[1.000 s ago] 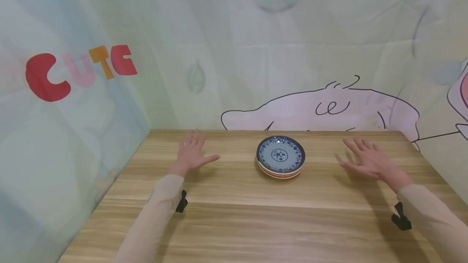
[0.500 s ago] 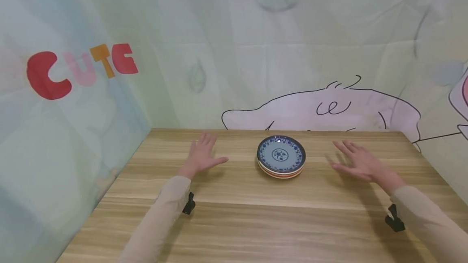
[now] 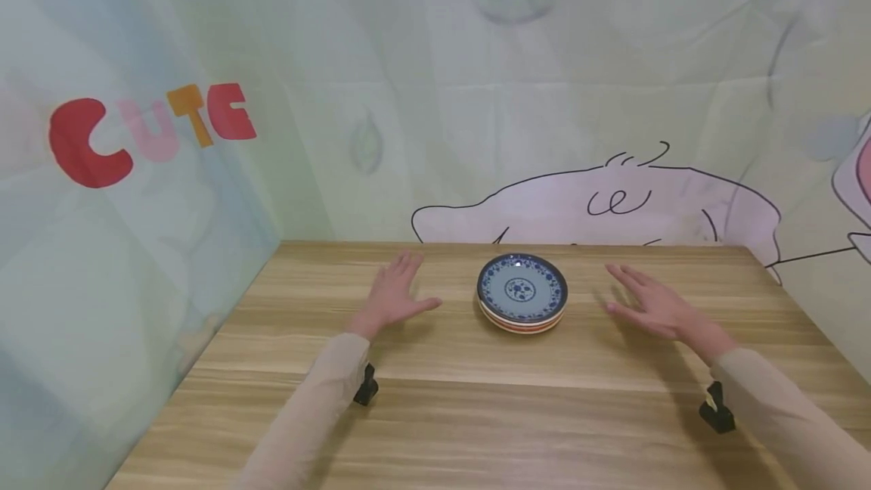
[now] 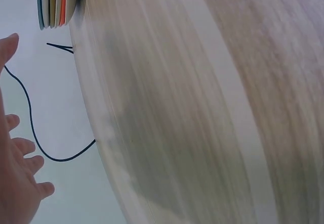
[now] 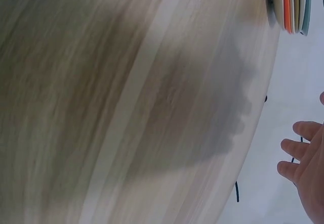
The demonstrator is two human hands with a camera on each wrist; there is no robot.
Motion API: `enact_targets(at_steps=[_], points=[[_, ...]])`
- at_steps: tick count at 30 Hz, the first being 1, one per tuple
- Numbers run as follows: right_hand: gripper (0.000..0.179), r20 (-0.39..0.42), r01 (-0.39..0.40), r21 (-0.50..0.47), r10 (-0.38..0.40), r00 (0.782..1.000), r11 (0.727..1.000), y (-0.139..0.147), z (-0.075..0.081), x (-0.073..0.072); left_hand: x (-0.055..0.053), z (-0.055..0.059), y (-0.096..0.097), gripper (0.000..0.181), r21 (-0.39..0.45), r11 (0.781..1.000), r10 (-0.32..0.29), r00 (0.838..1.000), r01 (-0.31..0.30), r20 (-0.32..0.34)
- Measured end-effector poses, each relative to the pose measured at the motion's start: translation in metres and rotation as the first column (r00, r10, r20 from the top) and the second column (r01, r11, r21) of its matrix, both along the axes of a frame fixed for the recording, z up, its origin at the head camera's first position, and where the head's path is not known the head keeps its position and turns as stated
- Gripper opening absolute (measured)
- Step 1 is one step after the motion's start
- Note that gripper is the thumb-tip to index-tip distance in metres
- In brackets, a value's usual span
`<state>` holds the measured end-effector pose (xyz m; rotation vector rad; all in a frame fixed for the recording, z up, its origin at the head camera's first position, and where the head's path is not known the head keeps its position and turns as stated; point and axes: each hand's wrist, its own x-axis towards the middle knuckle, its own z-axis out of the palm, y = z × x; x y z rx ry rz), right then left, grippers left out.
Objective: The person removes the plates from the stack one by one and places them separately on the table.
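A stack of several plates [image 3: 522,289] stands near the back middle of the wooden table; the top one is blue with a dark rim and a floral pattern. Orange, cream and teal edges of the stack [image 4: 56,4] show sideways in the left wrist view. To its left my left hand [image 3: 391,297] hovers over the table, fingers spread and thumb pointing at the plates. On the other side, my right hand [image 3: 656,308] also hovers with straight fingers, its thumb toward the stack. Both hands hold nothing and are apart from the plates.
The wooden table [image 3: 476,429] ends at a back edge just behind the plates. A printed curtain [image 3: 327,97] hangs behind and to the left, with a cartoon outline and the letters CUTE. Black wrist mounts [image 3: 366,386] sit under the sleeves.
Both hands have moved inward toward the plates, the left one rightward and the right one leftward. The stack has stayed in place.
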<state>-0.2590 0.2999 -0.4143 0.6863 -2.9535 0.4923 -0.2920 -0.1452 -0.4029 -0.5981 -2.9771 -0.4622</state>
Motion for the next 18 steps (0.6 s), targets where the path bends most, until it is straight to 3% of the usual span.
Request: enact_targets(at_steps=[6, 13, 18], points=[[0.065, 0.013, -0.002, -0.057, 0.003, 1.000, 0.998, -0.007, -0.001, -0.001, 0.000, -0.003, 0.005, 0.088, 0.045, 0.999, -0.006, 1.000, 0.007, -0.005], [0.067, 0.041, -0.011, -0.157, 0.017, 0.999, 0.988, -0.018, -0.001, -0.002, 0.004, -0.007, 0.016, 0.087, 0.129, 0.992, -0.007, 0.998, -0.001, 0.062], [0.071, 0.086, 0.012, -0.204, 0.005, 0.996, 0.979, -0.026, -0.002, -0.003, 0.003, -0.010, 0.022, 0.087, 0.145, 0.989, 0.002, 0.999, -0.009, 0.047]])
